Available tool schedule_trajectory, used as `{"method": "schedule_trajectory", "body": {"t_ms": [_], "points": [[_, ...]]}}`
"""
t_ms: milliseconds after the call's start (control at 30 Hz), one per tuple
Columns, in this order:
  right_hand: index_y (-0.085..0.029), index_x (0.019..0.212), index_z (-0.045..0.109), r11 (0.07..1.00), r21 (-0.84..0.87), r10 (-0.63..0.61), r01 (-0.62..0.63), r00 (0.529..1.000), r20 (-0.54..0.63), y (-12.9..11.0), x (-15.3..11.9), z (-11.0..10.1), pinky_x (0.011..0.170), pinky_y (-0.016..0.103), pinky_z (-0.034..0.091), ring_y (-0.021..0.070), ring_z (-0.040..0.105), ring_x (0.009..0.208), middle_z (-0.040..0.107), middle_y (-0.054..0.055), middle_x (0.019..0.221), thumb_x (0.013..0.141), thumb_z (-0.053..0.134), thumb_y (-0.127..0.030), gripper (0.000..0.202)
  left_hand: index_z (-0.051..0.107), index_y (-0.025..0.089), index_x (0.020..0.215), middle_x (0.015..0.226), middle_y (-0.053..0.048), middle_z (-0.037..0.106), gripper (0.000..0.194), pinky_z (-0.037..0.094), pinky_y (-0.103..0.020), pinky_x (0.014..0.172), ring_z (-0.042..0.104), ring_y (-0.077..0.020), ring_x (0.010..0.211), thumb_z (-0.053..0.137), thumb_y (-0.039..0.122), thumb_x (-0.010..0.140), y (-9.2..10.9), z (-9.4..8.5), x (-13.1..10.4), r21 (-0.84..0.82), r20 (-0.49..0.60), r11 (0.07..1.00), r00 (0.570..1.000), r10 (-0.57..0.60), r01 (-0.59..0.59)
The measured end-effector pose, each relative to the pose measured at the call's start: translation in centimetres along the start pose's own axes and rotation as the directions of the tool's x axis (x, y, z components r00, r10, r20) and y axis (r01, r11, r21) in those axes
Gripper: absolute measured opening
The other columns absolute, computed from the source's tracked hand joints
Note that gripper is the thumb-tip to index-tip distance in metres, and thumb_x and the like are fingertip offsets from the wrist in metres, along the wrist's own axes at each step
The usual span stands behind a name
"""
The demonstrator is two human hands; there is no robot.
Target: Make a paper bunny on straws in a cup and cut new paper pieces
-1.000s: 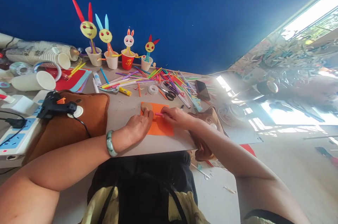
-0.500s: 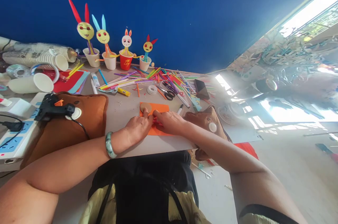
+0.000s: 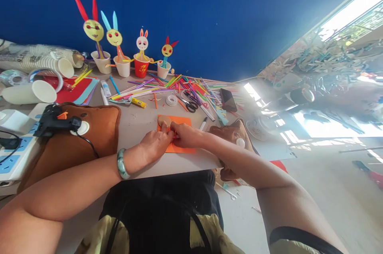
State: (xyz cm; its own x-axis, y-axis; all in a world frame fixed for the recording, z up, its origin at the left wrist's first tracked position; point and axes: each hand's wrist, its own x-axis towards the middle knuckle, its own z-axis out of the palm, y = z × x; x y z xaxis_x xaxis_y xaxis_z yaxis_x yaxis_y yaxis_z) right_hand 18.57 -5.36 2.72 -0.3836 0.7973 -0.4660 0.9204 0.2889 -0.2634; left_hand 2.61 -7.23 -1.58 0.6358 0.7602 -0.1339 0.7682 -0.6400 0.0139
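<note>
A sheet of orange paper (image 3: pixel 183 149) lies flat on the table in front of me, with a round brown disc (image 3: pixel 163 120) on its upper left part. My left hand (image 3: pixel 157 141) presses down there, a fingertip on the disc's lower edge and the other fingers curled. My right hand (image 3: pixel 187 135) is closed just beside it, its fingertips touching or almost touching the left fingers. Something small and pinkish red (image 3: pixel 175 136) shows between the hands; the fingers cover most of it.
Behind lie scissors (image 3: pixel 190 104), a tape roll (image 3: pixel 171 100), a yellow glue stick (image 3: pixel 139 103), a marker (image 3: pixel 203 123), a phone (image 3: pixel 228 100) and scattered coloured sticks (image 3: pixel 146 91). Rabbit figures in paper cups (image 3: pixel 141 67) line the wall. A black glue gun (image 3: pixel 56 122) rests on a brown cushion (image 3: pixel 104 120).
The right hand has shifted slightly left, closer to the left hand, showing more of the orange paper's right side. The left hand still presses at the disc. My view has moved slightly.
</note>
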Motion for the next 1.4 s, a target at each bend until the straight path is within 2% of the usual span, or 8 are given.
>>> {"method": "schedule_trajectory", "body": {"t_ms": [167,267,400,467,567,833,1233,1400], "points": [[-0.02,0.106,0.057,0.993,-0.069,-0.091,0.093,0.995,0.04,0.5,-0.3,-0.9,0.059,0.025,0.037,0.0196,0.065,0.077,0.07,0.006,0.091,0.077,0.064,-0.023,0.029,0.053,0.012,0.134,0.144,-0.03,0.047,0.043,0.06,-0.038,0.066,0.074,-0.0283,0.083,0.036,0.036,0.104,0.1,-0.9,-0.1,-0.041,-0.003,0.998,0.999,-0.052,0.052],[-0.019,0.114,0.059,0.973,-0.216,0.055,-0.076,0.993,-0.1,3.7,-0.1,-2.6,0.062,0.027,0.038,0.0241,0.067,0.084,0.072,0.011,0.099,0.081,0.061,-0.028,0.034,0.048,0.008,0.138,0.137,-0.03,0.053,0.052,0.059,-0.036,0.065,0.074,-0.0289,0.082,0.043,0.045,0.101,0.2,-1.2,-0.1,-0.054,-0.003,0.995,0.996,-0.085,0.085],[-0.016,0.126,0.056,0.873,-0.147,0.387,-0.465,0.844,-0.37,10.4,0.7,-5.0,0.065,0.029,0.043,0.0255,0.067,0.088,0.073,0.014,0.105,0.09,0.05,-0.024,0.038,0.047,0.007,0.139,0.143,-0.03,0.048,0.05,0.057,-0.033,0.061,0.073,-0.0267,0.08,0.047,0.037,0.099,0.3,-0.4,0.1,-0.018,-0.03,0.996,0.996,-0.086,0.086],[-0.014,0.129,0.056,0.843,-0.093,0.446,-0.53,0.785,-0.43,13.0,0.9,-5.5,0.069,0.03,0.047,0.0255,0.067,0.089,0.073,0.014,0.104,0.091,0.052,-0.028,0.04,0.048,0.008,0.14,0.145,-0.03,0.047,0.049,0.056,-0.033,0.06,0.073,-0.0265,0.081,0.045,0.035,0.1,0.2,0.1,0.2,-0.012,-0.072,0.997,0.995,-0.071,0.07],[-0.013,0.128,0.06,0.845,-0.105,0.415,-0.524,0.767,-0.488,14.9,1.0,-5.2,0.084,0.032,0.049,0.0264,0.065,0.104,0.07,0.015,0.115,0.093,0.054,-0.033,0.04,0.049,0.007,0.138,0.143,-0.03,0.049,0.046,0.056,-0.033,0.059,0.073,-0.0267,0.082,0.04,0.032,0.101,0.1,0.3,0.3,-0.024,-0.107,0.998,0.993,-0.055,0.052],[-0.013,0.112,0.07,0.828,-0.102,0.465,-0.552,0.776,-0.426,14.7,3.0,-3.5,0.089,0.032,0.047,0.0276,0.064,0.111,0.071,0.016,0.115,0.096,0.052,-0.029,0.029,0.051,0.007,0.133,0.108,-0.02,0.067,0.038,0.056,-0.034,0.062,0.073,-0.027,0.082,0.037,0.024,0.102,-0.1,-0.9,0.0,-0.089,-0.046,0.996,0.998,-0.035,0.031],[-0.012,0.133,0.053,0.828,-0.005,0.5,-0.56,0.743,-0.446,13.0,0.1,-5.2,0.071,0.03,0.045,0.0276,0.069,0.095,0.072,0.018,0.108,0.101,0.038,-0.027,0.038,0.051,0.009,0.135,0.143,-0.027,0.05,0.043,0.052,-0.031,0.055,0.072,-0.0235,0.074,0.045,0.033,0.1,-0.2,2.1,0.7,0.0,-0.16,0.999,0.986,-0.052,0.053],[-0.017,0.12,0.062,0.898,-0.111,0.338,-0.426,0.828,-0.447,11.3,-0.2,-4.4,0.075,0.031,0.043,0.0274,0.066,0.099,0.072,0.015,0.111,0.101,0.037,-0.027,0.033,0.05,0.008,0.133,0.143,-0.028,0.049,0.04,0.053,-0.032,0.056,0.072,-0.0227,0.073,0.043,0.031,0.101,-0.3,2.2,0.8,0.004,-0.159,0.999,0.986,-0.05,0.052]]}}
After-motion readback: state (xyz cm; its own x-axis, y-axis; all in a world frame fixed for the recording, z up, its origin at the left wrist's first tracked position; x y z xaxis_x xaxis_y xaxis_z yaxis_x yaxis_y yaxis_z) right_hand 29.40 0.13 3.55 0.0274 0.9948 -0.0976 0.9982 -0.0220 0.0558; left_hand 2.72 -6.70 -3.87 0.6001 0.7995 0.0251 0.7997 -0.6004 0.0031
